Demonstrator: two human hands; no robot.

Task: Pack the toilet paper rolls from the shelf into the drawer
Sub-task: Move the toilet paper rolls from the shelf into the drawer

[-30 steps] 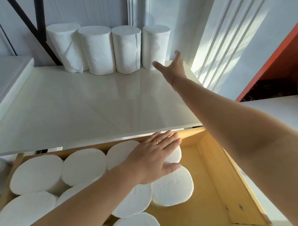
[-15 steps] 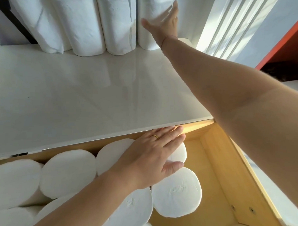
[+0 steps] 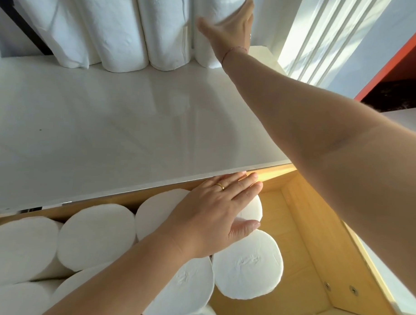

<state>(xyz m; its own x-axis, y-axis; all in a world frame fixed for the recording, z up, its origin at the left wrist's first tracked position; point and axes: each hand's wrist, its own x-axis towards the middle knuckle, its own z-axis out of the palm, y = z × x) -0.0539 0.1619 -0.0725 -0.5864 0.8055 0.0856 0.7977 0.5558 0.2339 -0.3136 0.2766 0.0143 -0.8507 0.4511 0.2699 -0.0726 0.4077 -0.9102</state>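
The right hand (image 3: 230, 28) cupped the rightmost roll (image 3: 206, 52) round its side (light and soft, I judged, easily dented), the left hand (image 3: 214, 216) lying flat on packed rolls (image 3: 247, 264).

The drawer (image 3: 305, 245) lies free at right; rolls (image 3: 95, 236) block its left.

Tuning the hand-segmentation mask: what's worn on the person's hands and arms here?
Both forearms are bare, with no sleeves or gloves in view. The left hand wears a thin gold ring on one finger. The right hand has a thin reddish string bracelet at the wrist.
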